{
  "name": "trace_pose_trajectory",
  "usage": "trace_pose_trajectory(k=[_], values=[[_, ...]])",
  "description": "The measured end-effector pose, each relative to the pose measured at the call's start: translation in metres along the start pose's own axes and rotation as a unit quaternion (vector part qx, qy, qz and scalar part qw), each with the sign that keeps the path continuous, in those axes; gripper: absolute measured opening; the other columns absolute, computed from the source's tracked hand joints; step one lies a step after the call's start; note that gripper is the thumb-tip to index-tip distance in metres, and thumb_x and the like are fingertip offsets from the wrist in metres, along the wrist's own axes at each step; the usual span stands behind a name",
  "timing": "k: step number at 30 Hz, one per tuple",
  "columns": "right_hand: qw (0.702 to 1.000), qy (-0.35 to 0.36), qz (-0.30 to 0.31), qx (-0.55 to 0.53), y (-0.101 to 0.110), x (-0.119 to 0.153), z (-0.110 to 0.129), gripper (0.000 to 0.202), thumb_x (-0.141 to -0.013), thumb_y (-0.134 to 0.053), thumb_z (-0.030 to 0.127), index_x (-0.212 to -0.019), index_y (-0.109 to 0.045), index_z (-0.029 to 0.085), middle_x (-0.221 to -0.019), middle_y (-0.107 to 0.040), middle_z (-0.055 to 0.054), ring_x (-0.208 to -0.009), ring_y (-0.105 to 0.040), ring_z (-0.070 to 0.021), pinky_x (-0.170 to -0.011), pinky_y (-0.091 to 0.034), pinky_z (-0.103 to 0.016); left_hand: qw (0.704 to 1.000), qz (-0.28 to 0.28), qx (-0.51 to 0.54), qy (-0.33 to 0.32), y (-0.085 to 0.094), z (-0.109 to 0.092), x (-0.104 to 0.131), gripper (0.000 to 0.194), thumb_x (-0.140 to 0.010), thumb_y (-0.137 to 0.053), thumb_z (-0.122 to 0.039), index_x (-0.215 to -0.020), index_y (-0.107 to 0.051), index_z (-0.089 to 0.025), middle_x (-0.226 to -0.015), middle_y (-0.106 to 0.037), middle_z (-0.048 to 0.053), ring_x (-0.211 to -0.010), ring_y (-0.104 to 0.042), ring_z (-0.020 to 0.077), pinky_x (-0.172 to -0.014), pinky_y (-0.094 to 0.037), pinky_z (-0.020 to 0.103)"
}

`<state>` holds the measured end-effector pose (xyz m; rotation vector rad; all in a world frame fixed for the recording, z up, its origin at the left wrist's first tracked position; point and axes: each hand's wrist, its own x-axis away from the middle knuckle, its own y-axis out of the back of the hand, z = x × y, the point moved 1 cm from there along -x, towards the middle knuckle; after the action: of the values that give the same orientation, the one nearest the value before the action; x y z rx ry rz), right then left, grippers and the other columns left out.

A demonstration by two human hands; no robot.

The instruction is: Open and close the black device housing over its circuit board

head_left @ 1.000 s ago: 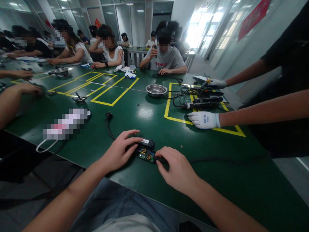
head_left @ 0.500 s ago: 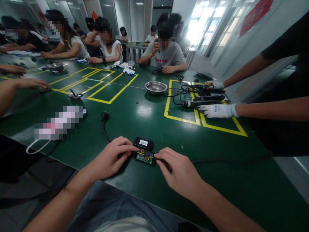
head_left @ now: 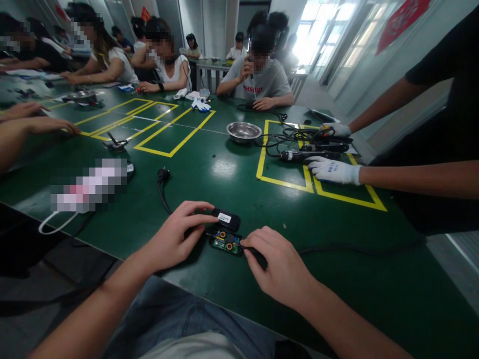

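Observation:
A small open black case holds a green circuit board (head_left: 226, 243) with copper-wound coils and coloured wires, lying on the table in front of me. Just behind it is its black cover (head_left: 227, 219), which carries a white label. My left hand (head_left: 183, 232) has its fingers stretched apart, the fingertips touching the cover's left end. At the right end of the case, my right hand (head_left: 277, 262) pinches the black cable between thumb and forefinger. A black plug (head_left: 163, 174) on a cord lies beyond my left hand; the cord disappears behind that hand.
A metal bowl (head_left: 244, 132) stands farther back on the green table (head_left: 194, 184). To the right, another person's gloved hand (head_left: 333, 170) rests by black handheld tools (head_left: 310, 153) and tangled cables. A blurred-out power strip (head_left: 92, 185) lies left. Several people sit around.
My left hand has shifted from the circuit board's left end up to the black cover. My right hand stays at the right end of the case.

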<state>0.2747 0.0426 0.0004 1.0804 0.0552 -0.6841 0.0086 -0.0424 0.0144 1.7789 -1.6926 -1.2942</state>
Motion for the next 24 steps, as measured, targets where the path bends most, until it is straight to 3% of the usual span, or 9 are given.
trace_pose_trajectory(k=[3,6,9,13,17,20,24], values=[[1.000,0.004,-0.009,-0.001,-0.002,0.000,-0.002,0.019,-0.103,-0.058,0.010,-0.105,-0.073,0.022,-0.100,-0.079,-0.009,-0.089,-0.069,-0.0260,-0.079,-0.056,-0.042,0.999,0.029,-0.029,0.007,-0.001,0.005,-0.016,0.038,-0.111,-0.051,-0.019,-0.136,-0.079,-0.025,-0.155,-0.067,0.013,-0.140,-0.062,0.0315,-0.121,-0.052,0.055],[1.000,0.002,-0.030,-0.007,-0.005,0.001,-0.006,0.019,-0.106,-0.058,0.013,-0.109,-0.073,0.023,-0.102,-0.080,-0.008,-0.092,-0.070,-0.0264,-0.081,-0.055,-0.043,0.995,0.095,-0.033,0.000,-0.004,0.012,-0.030,0.033,-0.108,-0.062,-0.021,-0.135,-0.079,-0.027,-0.147,-0.073,0.011,-0.133,-0.068,0.0308,-0.118,-0.053,0.054],[0.999,-0.021,-0.046,-0.018,-0.009,0.002,-0.008,0.019,-0.104,-0.056,0.014,-0.113,-0.069,0.023,-0.101,-0.078,-0.008,-0.093,-0.070,-0.0260,-0.083,-0.056,-0.043,0.996,0.087,-0.016,0.019,-0.003,0.014,-0.036,0.032,-0.106,-0.066,-0.019,-0.134,-0.079,-0.024,-0.135,-0.078,0.011,-0.123,-0.071,0.0282,-0.113,-0.056,0.049],[0.994,-0.072,-0.079,-0.032,-0.009,0.004,-0.009,0.044,-0.092,-0.062,0.017,-0.135,-0.057,0.024,-0.108,-0.074,-0.008,-0.089,-0.068,-0.0251,-0.082,-0.057,-0.042,0.998,0.049,0.047,0.016,0.005,0.005,-0.028,0.035,-0.108,-0.064,-0.024,-0.141,-0.075,-0.026,-0.139,-0.075,0.011,-0.128,-0.068,0.0273,-0.115,-0.055,0.048],[0.995,-0.076,-0.063,-0.019,-0.008,0.005,-0.005,0.060,-0.088,-0.066,0.021,-0.145,-0.049,0.024,-0.119,-0.072,-0.011,-0.094,-0.068,-0.0269,-0.087,-0.055,-0.045,0.993,0.087,0.076,-0.008,0.013,-0.007,-0.014,0.032,-0.108,-0.064,-0.025,-0.138,-0.076,-0.027,-0.136,-0.076,0.011,-0.125,-0.068,0.0263,-0.112,-0.056,0.045],[0.997,-0.060,-0.037,0.002,-0.010,0.003,-0.004,0.060,-0.089,-0.070,0.024,-0.146,-0.052,0.022,-0.123,-0.073,-0.013,-0.099,-0.068,-0.0301,-0.089,-0.053,-0.047,0.992,0.106,0.063,-0.013,0.014,-0.009,-0.008,0.032,-0.108,-0.064,-0.023,-0.136,-0.077,-0.026,-0.133,-0.077,0.011,-0.123,-0.068,0.0263,-0.111,-0.056,0.045],[0.999,-0.037,-0.015,0.028,-0.013,-0.002,-0.004,0.043,-0.094,-0.074,0.025,-0.135,-0.063,0.021,-0.123,-0.077,-0.013,-0.107,-0.069,-0.0320,-0.092,-0.051,-0.048,0.992,0.110,0.056,-0.020,0.008,-0.004,-0.006,0.031,-0.109,-0.063,-0.024,-0.137,-0.076,-0.025,-0.134,-0.076,0.012,-0.122,-0.068,0.0265,-0.110,-0.057,0.045]])
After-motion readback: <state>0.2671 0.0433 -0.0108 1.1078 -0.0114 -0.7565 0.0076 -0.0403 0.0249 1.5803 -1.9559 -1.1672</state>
